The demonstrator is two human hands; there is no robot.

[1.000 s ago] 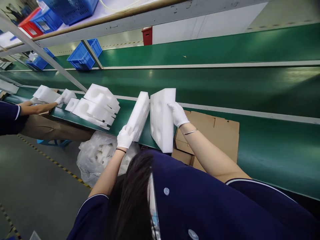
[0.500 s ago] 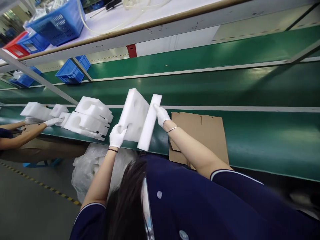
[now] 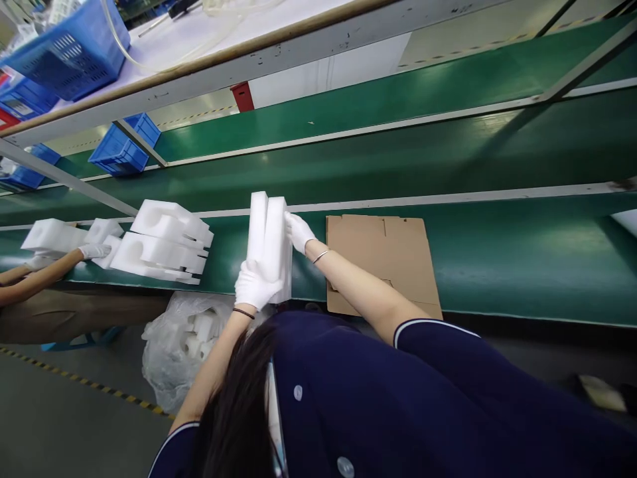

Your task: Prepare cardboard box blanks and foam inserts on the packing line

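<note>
My left hand (image 3: 255,285) gripped the near ends of two white foam blocks (image 3: 275,242), and my right hand (image 3: 299,232) pressed the far part of their right side, so the pair was clamped between them. The blocks stood side by side, reaching the near edge of the green belt (image 3: 522,265). Strips of green showed on both sides: left toward the foam stack (image 3: 164,242), right toward the flat cardboard (image 3: 391,259). The belt stretched on past the cardboard's right edge; a white rail (image 3: 438,198) bounded the far edge. My right forearm crossed the cardboard. Below the near edge sat a plastic bag (image 3: 166,362). Beyond the stack was a co-worker's gloved hand (image 3: 95,251), and a slanted post (image 3: 74,183) came down behind.
</note>
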